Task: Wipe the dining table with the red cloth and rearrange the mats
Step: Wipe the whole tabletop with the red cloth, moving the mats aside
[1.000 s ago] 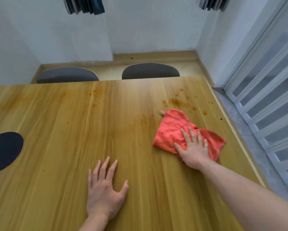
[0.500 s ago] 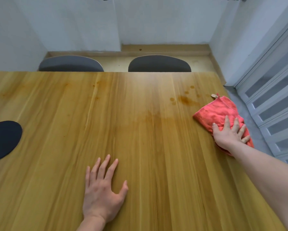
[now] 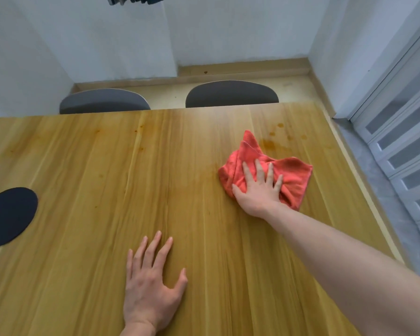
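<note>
Smooth, stained wood table point(image 3: 87, 166); soft, perhaps terry red cloth point(image 3: 294, 175); matt dark mat point(image 3: 8, 215).

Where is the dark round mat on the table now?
In the head view the dark round mat lies at the far left edge of the wooden table, partly cut off by the frame, well left of the left hand.

No legible text or labels

White walls point(image 3: 240, 27), 2 grey chairs point(image 3: 232, 94), sliding door point(image 3: 403, 132) right.
</note>
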{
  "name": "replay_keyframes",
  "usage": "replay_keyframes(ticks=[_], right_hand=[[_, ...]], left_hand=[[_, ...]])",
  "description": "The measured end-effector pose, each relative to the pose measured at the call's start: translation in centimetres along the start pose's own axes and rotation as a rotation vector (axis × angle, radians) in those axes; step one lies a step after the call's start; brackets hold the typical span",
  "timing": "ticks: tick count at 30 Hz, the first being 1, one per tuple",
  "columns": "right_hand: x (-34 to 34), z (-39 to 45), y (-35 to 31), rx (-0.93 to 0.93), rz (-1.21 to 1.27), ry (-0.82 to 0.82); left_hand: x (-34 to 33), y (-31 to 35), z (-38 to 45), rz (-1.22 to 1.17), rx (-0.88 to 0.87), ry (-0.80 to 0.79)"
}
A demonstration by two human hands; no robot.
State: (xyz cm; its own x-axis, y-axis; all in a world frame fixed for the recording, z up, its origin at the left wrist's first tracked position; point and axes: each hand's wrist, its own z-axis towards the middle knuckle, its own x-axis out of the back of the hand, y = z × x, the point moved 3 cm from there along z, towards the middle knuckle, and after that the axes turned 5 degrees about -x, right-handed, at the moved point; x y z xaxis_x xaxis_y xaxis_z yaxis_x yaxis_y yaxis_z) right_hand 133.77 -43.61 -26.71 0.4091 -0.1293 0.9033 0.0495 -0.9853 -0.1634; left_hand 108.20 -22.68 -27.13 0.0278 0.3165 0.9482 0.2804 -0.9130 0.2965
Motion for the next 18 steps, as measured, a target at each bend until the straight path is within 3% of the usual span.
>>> replay_keyframes(ticks=[5, 11, 18], right_hand=[[1.1, -0.1, 4.9, 0.076, 0.012, 0.038], [2.8, 0.4, 11.9, -0.154, 0.023, 0.075], [1.9, 0.4, 8.3, -0.353, 0.024, 0.055]], left_hand=[[0.0, 0.1, 0.0, 0.001, -0.002, 0.008], [0.1, 0.1, 0.0, -0.010, -0.002, 0.006], [0.2, 0.0, 0.0, -0.014, -0.008, 0.002]])
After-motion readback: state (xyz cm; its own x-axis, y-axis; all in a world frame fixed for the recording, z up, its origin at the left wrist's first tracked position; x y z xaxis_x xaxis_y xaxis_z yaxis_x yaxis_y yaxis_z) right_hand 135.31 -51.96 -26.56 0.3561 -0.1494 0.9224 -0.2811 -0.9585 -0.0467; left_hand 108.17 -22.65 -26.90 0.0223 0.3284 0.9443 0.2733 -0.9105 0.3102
